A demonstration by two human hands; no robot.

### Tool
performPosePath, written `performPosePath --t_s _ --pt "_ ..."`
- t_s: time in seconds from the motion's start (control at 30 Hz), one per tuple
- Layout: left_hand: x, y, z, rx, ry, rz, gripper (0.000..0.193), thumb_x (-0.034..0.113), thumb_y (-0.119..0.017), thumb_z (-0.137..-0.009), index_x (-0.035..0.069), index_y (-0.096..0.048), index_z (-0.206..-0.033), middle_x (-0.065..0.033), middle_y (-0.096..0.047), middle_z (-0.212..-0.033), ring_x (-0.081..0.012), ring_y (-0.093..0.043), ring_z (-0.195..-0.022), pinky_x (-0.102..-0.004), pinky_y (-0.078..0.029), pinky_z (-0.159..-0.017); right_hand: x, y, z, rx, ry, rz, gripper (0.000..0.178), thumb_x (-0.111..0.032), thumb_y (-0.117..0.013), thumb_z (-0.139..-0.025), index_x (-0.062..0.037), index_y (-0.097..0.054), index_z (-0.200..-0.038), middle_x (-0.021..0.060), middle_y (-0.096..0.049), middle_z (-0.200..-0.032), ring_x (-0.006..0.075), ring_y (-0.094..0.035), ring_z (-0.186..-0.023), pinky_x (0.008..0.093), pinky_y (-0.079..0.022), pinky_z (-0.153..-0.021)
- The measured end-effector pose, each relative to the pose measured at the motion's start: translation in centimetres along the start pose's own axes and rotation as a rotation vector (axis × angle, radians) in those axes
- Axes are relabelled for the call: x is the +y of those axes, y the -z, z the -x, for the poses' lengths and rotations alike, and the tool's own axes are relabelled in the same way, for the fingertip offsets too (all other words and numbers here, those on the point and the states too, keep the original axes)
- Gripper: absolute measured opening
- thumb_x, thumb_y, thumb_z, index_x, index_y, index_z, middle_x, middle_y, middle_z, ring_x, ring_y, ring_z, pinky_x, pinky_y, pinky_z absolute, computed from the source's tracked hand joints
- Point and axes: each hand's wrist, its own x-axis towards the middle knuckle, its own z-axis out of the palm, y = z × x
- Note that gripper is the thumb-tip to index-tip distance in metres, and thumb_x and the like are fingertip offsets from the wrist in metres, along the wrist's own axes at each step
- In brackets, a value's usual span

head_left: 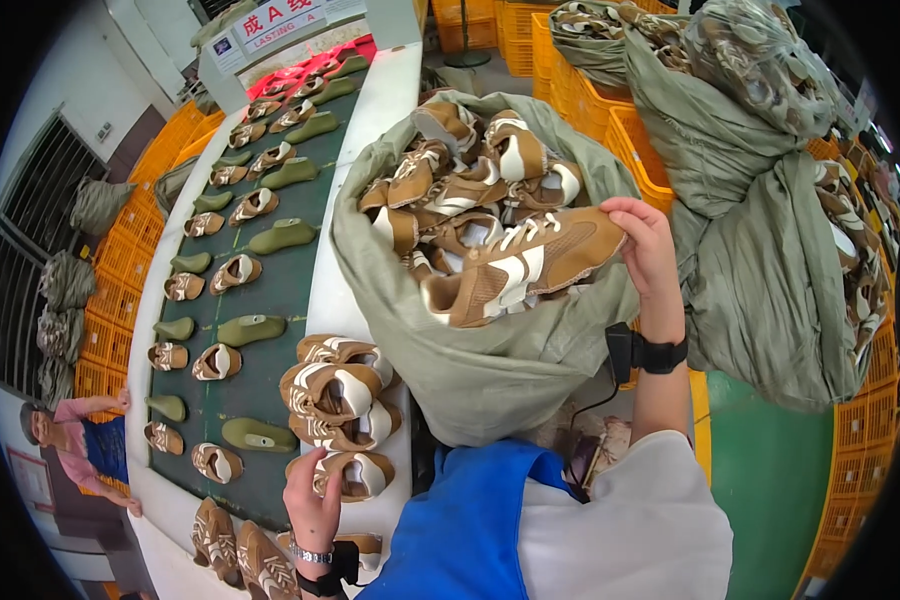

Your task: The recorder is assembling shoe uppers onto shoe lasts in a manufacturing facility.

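Observation:
My right hand (642, 245) pinches the toe end of a brown and white shoe upper (530, 262), its heel end pointing left. That upper lies across the mouth of a grey-green cloth sack (470, 390), which is filled with similar shoe uppers (455, 190). At the belt's right edge, my left hand (315, 500) has its fingers closed at the left end of the lowest upper (365, 475) in a small group. Above it, several more uppers (335, 390) lie close together. Part of the lowest upper is hidden behind my left fingers.
A dark green conveyor belt (195, 410) carries rows of uppers and olive shoe lasts (260, 435). Two uppers (240, 555) lie near its lower end. More stuffed sacks (770, 290) and orange crates (650, 150) stand at right. A co-worker (90, 440) stands at far left.

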Motion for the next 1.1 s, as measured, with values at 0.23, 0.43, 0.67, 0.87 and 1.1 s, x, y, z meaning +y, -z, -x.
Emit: performPosePath --t_s 0.23,0.43,0.67,0.87,1.1 --pt "4.0 -1.8 -5.7 -0.144 0.217 1.02 0.074 0.013 -0.065 -0.074 0.009 -0.023 -0.135 -0.0149 -0.036 -0.132 -0.0266 -0.035 -0.123 -0.0378 -0.032 -0.098 2.0 -1.1 -0.7 -0.205 0.007 -0.608 0.014 -0.003 -0.049 -0.081 -0.0006 -0.058 -0.093 0.0087 -0.062 -0.087 0.0157 -0.06 -0.078 0.0264 -0.048 -0.073" --pt "6.6 -2.0 -5.9 -0.111 -0.116 0.465 0.116 0.033 -0.082 -0.054 0.015 -0.007 -0.14 -0.0134 -0.014 -0.143 -0.0311 -0.019 -0.131 -0.0468 -0.025 -0.102 4.1 -3.9 -1.4 -0.201 0.063 -0.891 0.016 -0.005 -0.045 -0.082 -0.0052 -0.056 -0.094 0.0109 -0.061 -0.094 0.0246 -0.058 -0.088 0.0356 -0.046 -0.081" --pt "9.2 -0.4 -5.2 0.102 -0.537 0.19 0.105 0.032 -0.083 -0.055 0.018 -0.019 -0.138 -0.0259 -0.01 -0.141 -0.0406 -0.019 -0.13 -0.0484 -0.024 -0.102 4.0 -7.2 1.5 -0.405 0.076 -1.235 0.016 -0.007 -0.04 -0.082 -0.0082 -0.052 -0.093 0.0146 -0.06 -0.094 0.0298 -0.058 -0.089 0.0415 -0.049 -0.078" --pt "10.1 1.6 -2.7 -0.245 -0.576 0.624 0.113 0.019 -0.085 -0.054 0.024 -0.008 -0.136 -0.0301 -0.015 -0.138 -0.0406 -0.023 -0.128 -0.0475 -0.026 -0.101 6.8 -11.1 3.0 -0.614 -0.184 -1.361 0.014 -0.006 -0.037 -0.086 -0.008 -0.049 -0.092 0.0161 -0.06 -0.092 0.027 -0.061 -0.083 0.038 -0.052 -0.069" --pt "7.4 3.4 1.6 0.045 -0.361 0.58 0.089 0.015 -0.082 -0.056 0.014 -0.029 -0.127 -0.0286 -0.02 -0.137 -0.0408 -0.028 -0.126 -0.0449 -0.029 -0.099 9.1 -16.6 3.6 -0.665 -0.204 -1.069 0.013 -0.01 -0.044 -0.088 -0.0061 -0.05 -0.098 0.0126 -0.06 -0.093 0.0213 -0.06 -0.083 0.0318 -0.05 -0.072"
